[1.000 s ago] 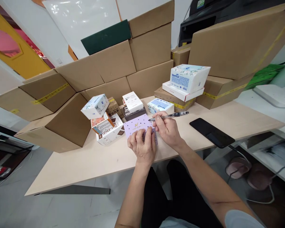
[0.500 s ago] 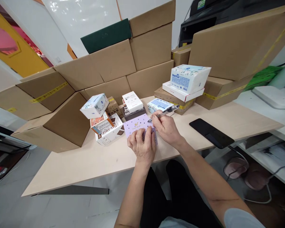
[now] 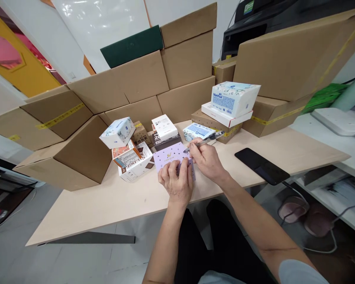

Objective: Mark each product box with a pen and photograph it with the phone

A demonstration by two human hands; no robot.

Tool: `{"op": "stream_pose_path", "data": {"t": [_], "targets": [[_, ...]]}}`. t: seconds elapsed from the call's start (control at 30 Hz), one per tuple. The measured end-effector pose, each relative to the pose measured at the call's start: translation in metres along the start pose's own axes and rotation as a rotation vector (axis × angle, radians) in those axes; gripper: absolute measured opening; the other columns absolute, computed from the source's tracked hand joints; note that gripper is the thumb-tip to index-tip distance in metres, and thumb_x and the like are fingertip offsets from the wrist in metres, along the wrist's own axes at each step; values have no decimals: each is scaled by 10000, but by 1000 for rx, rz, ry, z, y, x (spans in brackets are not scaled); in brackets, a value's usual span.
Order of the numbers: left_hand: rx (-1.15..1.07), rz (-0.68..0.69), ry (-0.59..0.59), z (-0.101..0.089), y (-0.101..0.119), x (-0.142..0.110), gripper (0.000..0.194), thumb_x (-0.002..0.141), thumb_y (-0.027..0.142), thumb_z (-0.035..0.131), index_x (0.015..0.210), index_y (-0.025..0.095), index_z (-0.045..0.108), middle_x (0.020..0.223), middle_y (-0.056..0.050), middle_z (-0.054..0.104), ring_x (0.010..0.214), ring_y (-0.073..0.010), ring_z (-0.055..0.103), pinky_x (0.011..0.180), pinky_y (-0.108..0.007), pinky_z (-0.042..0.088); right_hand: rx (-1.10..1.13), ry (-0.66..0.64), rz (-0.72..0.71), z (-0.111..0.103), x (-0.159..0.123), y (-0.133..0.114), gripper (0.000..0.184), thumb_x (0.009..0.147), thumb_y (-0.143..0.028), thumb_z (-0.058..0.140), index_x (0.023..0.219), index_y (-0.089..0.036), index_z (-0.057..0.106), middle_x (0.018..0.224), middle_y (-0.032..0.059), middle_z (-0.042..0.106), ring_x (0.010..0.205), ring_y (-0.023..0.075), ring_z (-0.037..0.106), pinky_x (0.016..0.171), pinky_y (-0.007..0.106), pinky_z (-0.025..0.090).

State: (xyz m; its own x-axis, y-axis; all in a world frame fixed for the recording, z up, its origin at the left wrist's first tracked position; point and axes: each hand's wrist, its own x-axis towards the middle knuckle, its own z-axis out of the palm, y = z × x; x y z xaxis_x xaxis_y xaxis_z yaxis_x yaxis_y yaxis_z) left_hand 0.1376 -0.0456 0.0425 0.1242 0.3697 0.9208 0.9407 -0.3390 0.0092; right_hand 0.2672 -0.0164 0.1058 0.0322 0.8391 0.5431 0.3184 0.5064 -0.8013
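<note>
A purple patterned card or thin box (image 3: 168, 152) with small dark marks and a gold emblem lies near the table's front edge. My left hand (image 3: 177, 179) rests over its lower part, fingers spread and pressing it down. In my right hand (image 3: 206, 157) is a pen (image 3: 208, 139), gripped near its tip, which meets the purple surface at its upper right. Just behind stand a dark box (image 3: 166, 142) and a white box (image 3: 165, 127) on top of it. A blue and white tissue pack (image 3: 197, 132) lies behind the pen.
Small cartons, including a white and brown box (image 3: 136, 165) under a tissue pack (image 3: 117, 132), are stacked at left. Another tissue pack (image 3: 235, 98) tops a pile at right. A black phone (image 3: 262, 165) lies near the right edge. Large cardboard boxes (image 3: 142, 79) wall the back.
The view has shifted very slightly. Both hands, the pen and the purple item stay in nearly the same place.
</note>
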Motion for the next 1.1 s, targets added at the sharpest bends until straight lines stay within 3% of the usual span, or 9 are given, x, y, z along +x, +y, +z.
{"op": "stream_pose_path", "data": {"t": [0.17,0.27,0.37,0.47,0.6,0.77,0.9,1.0,1.1], "targets": [[-8,6,0,1,-1,-1,275,920,302,663,1190,272,705,1099,-101,642,1103,-267,507,1049,-455,309,93,137,35,-3,-12,18,308,1028,-483,374,973,-235,548,652,-26,584,531,132,542,581,274,456],[-25,1,-18,0,-2,-1,279,917,283,667,1192,270,709,1113,-107,639,1120,-274,502,1065,-464,301,-104,148,-9,-15,-24,38,266,1027,-416,410,1062,-228,594,884,50,684,752,180,648,728,316,516],[-23,16,-35,-3,-2,-2,306,911,274,669,1215,256,700,1122,-113,638,1136,-282,500,1085,-472,293,-517,-99,16,-30,-35,56,308,1028,-275,385,1239,-205,598,1195,120,662,1059,232,637,900,345,505],[-9,49,-98,-8,-4,-3,372,906,251,656,1278,233,669,1165,-131,634,1163,-297,493,1114,-491,277,-823,-341,105,-39,-39,68,415,966,-82,370,1292,-177,609,1233,150,640,1104,268,592,915,365,481],[-56,33,-156,-9,-9,-2,411,905,214,634,1314,252,655,1205,-134,626,1193,-311,496,1143,-523,255,-951,-390,196,-36,-34,79,436,907,8,364,1204,-108,661,1176,217,639,1083,325,567,890,419,462],[-40,62,-160,8,-15,6,403,902,224,634,1305,223,660,1205,-151,620,1197,-325,488,1143,-539,262,-1043,-402,273,-25,-22,88,374,947,-64,391,1207,-110,656,1190,236,616,1095,337,544,867,416,456],[12,75,-179,18,-17,12,397,920,245,620,1314,203,652,1224,-165,616,1197,-331,490,1134,-545,286,-1064,-390,279,-30,-26,84,436,964,-111,386,1356,-161,570,1200,198,622,1075,314,543,863,392,445],[19,91,-194,18,-19,13,417,931,239,608,1346,200,631,1246,-170,610,1226,-335,493,1151,-553,282,-1088,-344,295,-57,-43,78,491,985,-231,421,1467,-141,457,1271,209,601,1105,342,531,885,416,439],[-76,102,-177,13,-18,6,474,910,210,624,1383,205,594,1309,-179,566,1339,-363,432,1170,-579,282,-1152,-202,384,-101,-68,84,678,940,-459,538,1479,-67,411,1349,265,552,1155,407,516,904,464,440]]}}
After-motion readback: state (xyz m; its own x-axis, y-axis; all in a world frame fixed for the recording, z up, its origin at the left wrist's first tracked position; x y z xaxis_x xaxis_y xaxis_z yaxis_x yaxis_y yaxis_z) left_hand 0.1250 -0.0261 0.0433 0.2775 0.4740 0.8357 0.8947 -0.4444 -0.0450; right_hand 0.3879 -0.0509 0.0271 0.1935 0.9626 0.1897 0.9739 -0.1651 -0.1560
